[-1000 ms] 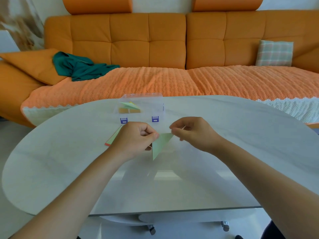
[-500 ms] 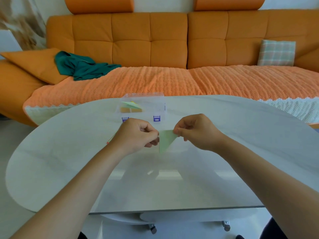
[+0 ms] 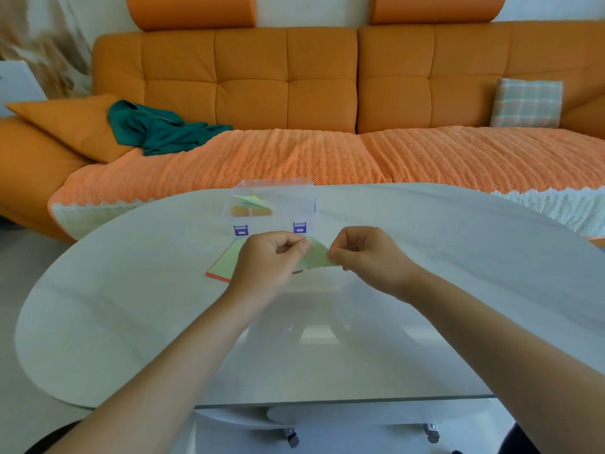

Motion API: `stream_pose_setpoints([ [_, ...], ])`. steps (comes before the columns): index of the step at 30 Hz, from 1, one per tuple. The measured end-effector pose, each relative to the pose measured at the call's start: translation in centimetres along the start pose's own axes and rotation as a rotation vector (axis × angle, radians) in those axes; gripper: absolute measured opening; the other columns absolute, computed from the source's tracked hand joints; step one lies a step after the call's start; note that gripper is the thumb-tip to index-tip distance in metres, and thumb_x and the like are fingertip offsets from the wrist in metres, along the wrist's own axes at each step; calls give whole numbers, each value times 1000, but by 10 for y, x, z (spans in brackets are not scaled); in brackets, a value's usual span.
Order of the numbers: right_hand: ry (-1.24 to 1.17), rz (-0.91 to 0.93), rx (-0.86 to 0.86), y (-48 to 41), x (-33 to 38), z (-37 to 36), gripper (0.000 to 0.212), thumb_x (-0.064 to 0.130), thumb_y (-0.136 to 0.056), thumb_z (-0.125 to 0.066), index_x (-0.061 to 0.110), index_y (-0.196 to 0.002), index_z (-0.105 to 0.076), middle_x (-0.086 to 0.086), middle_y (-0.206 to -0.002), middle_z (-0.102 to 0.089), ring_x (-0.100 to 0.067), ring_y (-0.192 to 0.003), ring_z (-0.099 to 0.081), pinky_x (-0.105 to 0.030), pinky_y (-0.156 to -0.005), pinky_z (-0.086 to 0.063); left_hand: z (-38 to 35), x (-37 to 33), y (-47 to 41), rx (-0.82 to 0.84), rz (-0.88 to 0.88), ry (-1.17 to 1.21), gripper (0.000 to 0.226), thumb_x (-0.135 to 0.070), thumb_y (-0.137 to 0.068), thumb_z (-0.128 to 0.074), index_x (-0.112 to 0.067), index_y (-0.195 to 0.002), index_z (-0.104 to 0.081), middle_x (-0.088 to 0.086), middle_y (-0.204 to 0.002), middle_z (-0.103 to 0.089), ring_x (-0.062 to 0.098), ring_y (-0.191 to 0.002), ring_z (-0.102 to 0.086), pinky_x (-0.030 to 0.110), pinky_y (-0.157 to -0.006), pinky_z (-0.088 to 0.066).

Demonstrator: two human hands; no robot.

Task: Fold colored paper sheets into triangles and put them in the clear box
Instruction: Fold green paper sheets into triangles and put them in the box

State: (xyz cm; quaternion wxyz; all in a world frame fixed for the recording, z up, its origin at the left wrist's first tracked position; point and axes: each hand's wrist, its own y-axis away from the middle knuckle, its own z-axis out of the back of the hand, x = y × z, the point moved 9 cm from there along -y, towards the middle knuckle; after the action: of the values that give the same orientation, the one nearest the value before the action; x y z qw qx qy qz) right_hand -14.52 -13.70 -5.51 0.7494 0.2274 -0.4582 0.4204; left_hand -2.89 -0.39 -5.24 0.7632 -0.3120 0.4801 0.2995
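A light green folded paper triangle [image 3: 315, 257] hangs just above the table between my two hands. My left hand [image 3: 268, 260] pinches its left corner and my right hand [image 3: 366, 253] pinches its right corner. Behind my hands stands the clear box [image 3: 307, 204] with two purple latches, holding folded green, yellow and orange pieces [image 3: 250, 204] in its left part. A stack of flat paper sheets [image 3: 226, 262], green on top with a red edge, lies on the table partly under my left hand.
The pale oval table [image 3: 131, 322] has a glossy top and castor feet below. An orange sofa [image 3: 294, 93] stretches behind it with a teal cloth [image 3: 157, 126], an orange cushion and a checked pillow [image 3: 527, 103].
The green triangle has turned from hanging point-down to lying flatter, point away from me. Both hands have moved slightly closer to the box and still pinch it.
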Motion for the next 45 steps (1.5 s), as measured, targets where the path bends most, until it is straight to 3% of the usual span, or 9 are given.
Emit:
stream_pose_setpoints([
  [8,10,90,-33,3,13,0,10,24,-89,-73,22,-79,-75,-6,-75,-71,-9,-60,-53,-28,-56,-44,-19,-3,7,153,-49,-122,15,-31,-89,-73,-24,-78,-79,-8,-66,-71,2,-58,-53,20,-61,-41],
  [17,-92,105,-117,0,8,14,14,17,-92,-69,20,-78,-73,-10,-81,-70,-14,-66,-55,-32,-60,-44,-14,-1,7,182,73,7,24,-6,-86,-65,-16,-70,-80,4,-74,-76,20,-77,-76,42,-84,-61],
  [24,-150,29,-280,-3,-3,40,13,19,-93,-67,15,-82,-73,2,-68,-59,-6,-54,-46,-15,-47,-36,4,3,-1,217,-67,-466,21,-17,-84,-64,-23,-67,-76,-19,-71,-72,0,-74,-69,32,-78,-58],
  [27,-151,29,-222,-4,-1,32,12,21,-92,-69,18,-82,-74,-9,-75,-67,-11,-63,-53,-21,-56,-43,13,-7,-4,88,-113,-348,16,-25,-89,-65,-26,-77,-75,-19,-79,-73,-8,-72,-64,21,-75,-52],
  [30,-180,45,-169,-3,4,12,14,20,-93,-69,19,-80,-74,-11,-79,-71,-13,-66,-57,-29,-64,-46,1,-10,-4,155,-91,-234,8,-33,-90,-68,-35,-97,-71,-19,-88,-72,-9,-85,-62,10,-76,-44],
  [33,-199,50,-163,-4,9,2,11,21,-92,-70,21,-82,-74,-7,-78,-71,-12,-64,-56,-27,-63,-46,-8,-5,-8,223,-68,-232,10,-28,-89,-67,-24,-82,-74,-2,-79,-71,4,-70,-59,27,-68,-46],
  [35,-180,39,-143,-4,8,-2,5,23,-90,-73,21,-86,-75,-7,-82,-73,-10,-64,-56,-26,-62,-46,-2,-4,-14,196,-42,-161,15,-23,-91,-65,-19,-80,-74,-2,-77,-73,3,-65,-60,24,-62,-47],
  [38,-125,8,-155,-4,4,-6,10,25,-88,-75,20,-80,-75,2,-64,-65,-5,-55,-51,-17,-52,-39,10,-6,-21,194,-63,-98,15,-20,-92,-66,-17,-79,-74,-6,-78,-75,4,-66,-64,26,-71,-52],
  [45,-104,-65,-250,-37,14,-7,7,21,-87,-77,16,-83,-79,13,-53,-60,0,-44,-47,-10,-43,-36,60,11,-52,147,-112,-564,22,-30,-91,-68,-19,-73,-73,-5,-73,-66,8,-62,-54,26,-59,-39],
])
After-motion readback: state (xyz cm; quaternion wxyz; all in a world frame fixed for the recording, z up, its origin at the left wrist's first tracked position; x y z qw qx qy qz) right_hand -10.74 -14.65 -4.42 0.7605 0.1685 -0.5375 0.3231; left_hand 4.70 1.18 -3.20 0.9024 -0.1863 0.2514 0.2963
